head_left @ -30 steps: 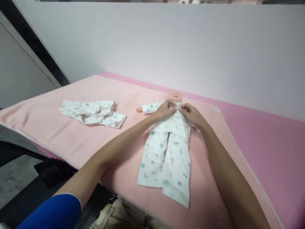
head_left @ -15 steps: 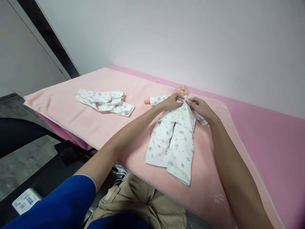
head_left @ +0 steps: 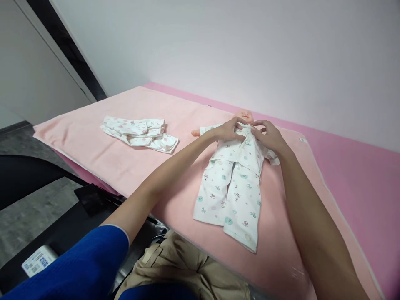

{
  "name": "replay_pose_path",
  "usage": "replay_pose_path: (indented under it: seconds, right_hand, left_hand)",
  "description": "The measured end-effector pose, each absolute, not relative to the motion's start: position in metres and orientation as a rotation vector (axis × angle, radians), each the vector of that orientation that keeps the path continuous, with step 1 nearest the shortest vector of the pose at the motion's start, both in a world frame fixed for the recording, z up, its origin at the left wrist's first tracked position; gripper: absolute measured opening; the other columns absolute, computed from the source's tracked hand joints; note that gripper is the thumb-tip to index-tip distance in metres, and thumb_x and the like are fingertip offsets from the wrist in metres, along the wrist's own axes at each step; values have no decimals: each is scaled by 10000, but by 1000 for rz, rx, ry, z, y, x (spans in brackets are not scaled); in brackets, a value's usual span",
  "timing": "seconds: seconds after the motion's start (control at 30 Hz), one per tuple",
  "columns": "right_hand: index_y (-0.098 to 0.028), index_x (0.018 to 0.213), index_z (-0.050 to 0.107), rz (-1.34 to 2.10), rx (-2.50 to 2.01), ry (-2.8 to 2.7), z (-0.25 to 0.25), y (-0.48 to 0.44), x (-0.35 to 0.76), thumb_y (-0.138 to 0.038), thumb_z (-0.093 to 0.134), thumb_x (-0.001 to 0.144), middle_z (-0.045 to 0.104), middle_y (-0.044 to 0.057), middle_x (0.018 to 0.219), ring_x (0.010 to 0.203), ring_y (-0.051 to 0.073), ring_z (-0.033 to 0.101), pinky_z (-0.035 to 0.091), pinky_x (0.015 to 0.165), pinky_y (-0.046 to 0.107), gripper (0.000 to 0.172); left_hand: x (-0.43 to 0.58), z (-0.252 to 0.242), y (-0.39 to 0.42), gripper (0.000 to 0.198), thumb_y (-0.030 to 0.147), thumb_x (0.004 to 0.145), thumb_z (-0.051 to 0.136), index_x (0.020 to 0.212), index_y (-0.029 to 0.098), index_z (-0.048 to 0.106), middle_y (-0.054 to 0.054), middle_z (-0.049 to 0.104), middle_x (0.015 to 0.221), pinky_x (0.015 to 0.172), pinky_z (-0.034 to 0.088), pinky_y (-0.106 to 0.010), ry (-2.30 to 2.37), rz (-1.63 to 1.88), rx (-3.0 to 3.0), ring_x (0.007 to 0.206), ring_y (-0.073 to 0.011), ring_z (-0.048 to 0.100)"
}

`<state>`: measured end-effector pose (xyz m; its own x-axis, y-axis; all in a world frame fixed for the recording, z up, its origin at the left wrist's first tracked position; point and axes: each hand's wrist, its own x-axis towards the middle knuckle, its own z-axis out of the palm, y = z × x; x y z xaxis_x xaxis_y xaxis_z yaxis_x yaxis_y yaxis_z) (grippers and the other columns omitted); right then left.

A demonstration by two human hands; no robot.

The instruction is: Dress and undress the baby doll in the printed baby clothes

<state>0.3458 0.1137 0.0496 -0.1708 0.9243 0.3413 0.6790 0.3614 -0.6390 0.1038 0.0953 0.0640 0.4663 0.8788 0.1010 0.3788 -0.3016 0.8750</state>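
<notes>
A baby doll [head_left: 244, 115] lies face up toward the far side of the surface [head_left: 353, 175], its head at the far end, dressed in a white pyjama top [head_left: 248, 152] and, below it, white pyjama trousers [head_left: 228, 204] printed with green and pinkish motifs. The hem of the top lies over the waist of the trousers, whose two legs stretch toward the near edge, and one doll hand [head_left: 196, 133] sticks out of the sleeve on the left. The left hand [head_left: 231, 129] rests on the left part of the doll's chest, thumb and fingers spread apart just below the collar; the right hand [head_left: 269, 135] comes in from the right, fingers arched and the tips at the collar, and I cannot tell whether they pinch any cloth. Beneath the doll a pale pink blanket [head_left: 87, 146] covers most of the surface, leaving a brighter pink strip at the far and right sides. Well apart on the left lies a folded set of white baby clothes [head_left: 137, 133] with a small reddish print. A white wall [head_left: 234, 50] rises behind, and in the near left a white box [head_left: 39, 260] with a printed label sits on a black seat [head_left: 70, 223], beside a blue sleeve [head_left: 78, 262]
</notes>
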Motion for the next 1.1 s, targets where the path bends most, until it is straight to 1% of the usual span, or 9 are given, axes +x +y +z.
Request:
replay_pose_path:
  seconds: [0.1, 0.17, 0.27, 0.4, 0.5, 0.63, 0.77, 0.93, 1.1]
  right_hand:
    - [-263, 1281, 719, 448, -1395, -2045, 58, 128, 339, -508, 665, 943, 699, 85, 1373, 979, 266, 650, 534, 972, 472, 421]
    - [-266, 1245, 753, 450, -1389, -2113, 61, 137, 336, -502, 675, 938, 725, 84, 1311, 965, 270, 647, 527, 975, 476, 395]
    - [-246, 1171, 790, 411, -1395, -2096, 57, 149, 334, -508, 724, 902, 745, 99, 1224, 941, 270, 652, 534, 958, 474, 381]
    - [-226, 1105, 791, 467, -1420, -1983, 51, 151, 344, -593, 789, 840, 771, 101, 1101, 895, 264, 666, 565, 889, 460, 452]
    - [-246, 1087, 795, 573, -1466, -2009, 56, 148, 358, -609, 815, 820, 771, 95, 1051, 890, 267, 683, 580, 863, 459, 451]
    - [-281, 1128, 791, 685, -1446, -2071, 64, 143, 370, -555, 794, 874, 774, 85, 1137, 1018, 287, 698, 562, 931, 484, 374]
    - [-259, 1026, 804, 527, -1384, -1956, 58, 144, 361, -532, 816, 846, 789, 76, 1074, 1002, 303, 710, 557, 959, 487, 328]
    - [-250, 1040, 801, 488, -1268, -1782, 38, 150, 342, -533, 816, 834, 796, 71, 1081, 1000, 295, 724, 568, 967, 467, 351]
    - [-249, 1093, 782, 610, -1237, -1654, 27, 154, 339, -576, 795, 846, 787, 74, 1115, 1077, 296, 719, 580, 969, 430, 410]
  left_hand:
    - [104, 59, 109, 705, 412, 765, 766, 1417, 240, 560, -150, 568, 1485, 1008, 517, -385, 1082, 827, 1818, 1264, -302, 617]
    - [110, 54, 120, 524, 355, 834, 708, 1328, 206, 618, -152, 608, 1453, 1065, 484, -381, 1139, 927, 1824, 1293, -293, 607]
    - [121, 47, 135, 326, 272, 862, 680, 1178, 191, 681, -133, 686, 1358, 1113, 449, -386, 1199, 1041, 1912, 1280, -286, 614]
    - [126, 45, 145, 191, 258, 872, 710, 1056, 208, 721, -97, 753, 1213, 1041, 491, -402, 1173, 1056, 1962, 1164, -291, 655]
    - [124, 45, 148, 109, 273, 904, 714, 994, 214, 728, -82, 764, 1166, 1013, 486, -394, 1168, 1048, 1991, 1133, -283, 658]
    - [125, 41, 149, 88, 303, 935, 703, 942, 218, 723, -61, 766, 1146, 986, 470, -368, 1171, 1108, 2087, 1110, -265, 644]
    - [130, 38, 150, 127, 292, 976, 628, 923, 217, 716, -55, 767, 1072, 897, 472, -352, 1192, 1180, 2212, 1003, -242, 643]
    - [133, 37, 152, 230, 317, 1015, 535, 1058, 215, 737, -92, 770, 1139, 973, 460, -395, 1191, 1177, 2221, 1058, -279, 652]
    - [132, 36, 153, 239, 306, 1005, 532, 1081, 224, 744, -77, 776, 1160, 976, 469, -376, 1128, 1165, 2247, 1069, -263, 666]
